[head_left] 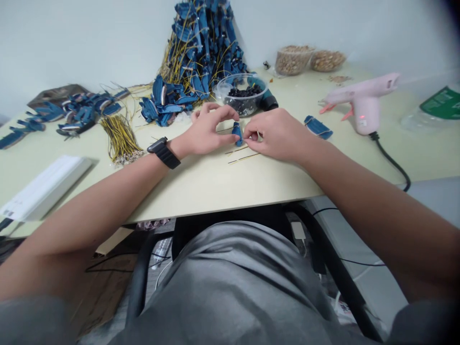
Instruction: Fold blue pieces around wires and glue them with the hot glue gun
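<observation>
A small blue piece [237, 133], apparently denim cloth, stands between my two hands above the table. My left hand [212, 128] grips it, index finger at the top and thumb at the bottom. Thumb and fingertips of my right hand [275, 134] are pinched together close to its lower right edge; what they hold, if anything, is too small to make out. Thin yellow-and-black wires [244, 157] lie on the table under my right hand. Just behind the hands is a clear round tub [264, 82] with small black parts.
A big heap of blue pieces with yellow wires [204, 48] rises at the back. Wire bundle [120, 136] and white box [46, 187] lie left. On the right are a blue piece [318, 127], a pink glue gun [366, 103] with a lit red light, and a plastic bottle [438, 108].
</observation>
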`<state>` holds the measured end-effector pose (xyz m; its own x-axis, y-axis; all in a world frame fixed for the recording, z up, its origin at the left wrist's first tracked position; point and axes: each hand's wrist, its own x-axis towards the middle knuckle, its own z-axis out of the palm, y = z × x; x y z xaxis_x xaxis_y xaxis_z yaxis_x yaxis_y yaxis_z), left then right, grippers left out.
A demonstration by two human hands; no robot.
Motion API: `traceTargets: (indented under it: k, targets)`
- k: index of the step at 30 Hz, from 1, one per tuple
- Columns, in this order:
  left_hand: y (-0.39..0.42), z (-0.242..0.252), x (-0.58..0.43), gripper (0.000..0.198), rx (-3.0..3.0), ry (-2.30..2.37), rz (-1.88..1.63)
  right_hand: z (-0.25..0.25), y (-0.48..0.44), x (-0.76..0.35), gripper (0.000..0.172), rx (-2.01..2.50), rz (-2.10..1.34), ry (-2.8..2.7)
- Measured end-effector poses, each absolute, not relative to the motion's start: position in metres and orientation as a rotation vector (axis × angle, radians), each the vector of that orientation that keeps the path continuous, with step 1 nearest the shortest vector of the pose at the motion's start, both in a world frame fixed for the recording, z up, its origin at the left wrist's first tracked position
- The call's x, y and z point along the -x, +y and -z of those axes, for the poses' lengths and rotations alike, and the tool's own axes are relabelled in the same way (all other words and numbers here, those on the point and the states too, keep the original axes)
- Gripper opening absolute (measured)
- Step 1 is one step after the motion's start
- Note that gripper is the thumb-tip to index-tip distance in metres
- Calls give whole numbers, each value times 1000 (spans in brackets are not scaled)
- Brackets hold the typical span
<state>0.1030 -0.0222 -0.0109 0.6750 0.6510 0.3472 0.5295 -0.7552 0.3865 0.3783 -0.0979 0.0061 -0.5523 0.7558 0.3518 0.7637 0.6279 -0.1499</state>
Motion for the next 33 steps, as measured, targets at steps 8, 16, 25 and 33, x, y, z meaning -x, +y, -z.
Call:
traceTargets:
  k: [8,16,25,33]
  targets:
    - [-32,2,-104,45,-2613,1066,-834,-5,-97,-383,21,1194,10,-2454]
    - [-45,-7,-108,24,-2667,992,-671,-5,-95,-384,23,1161,10,-2460]
    - [-48,-7,-109,27,-2648,991,-661,-6,-98,-382,22,1141,-53,-2450]
    - [-53,-7,-110,29,-2655,999,-655,-4,-96,-383,22,1121,-53,-2445]
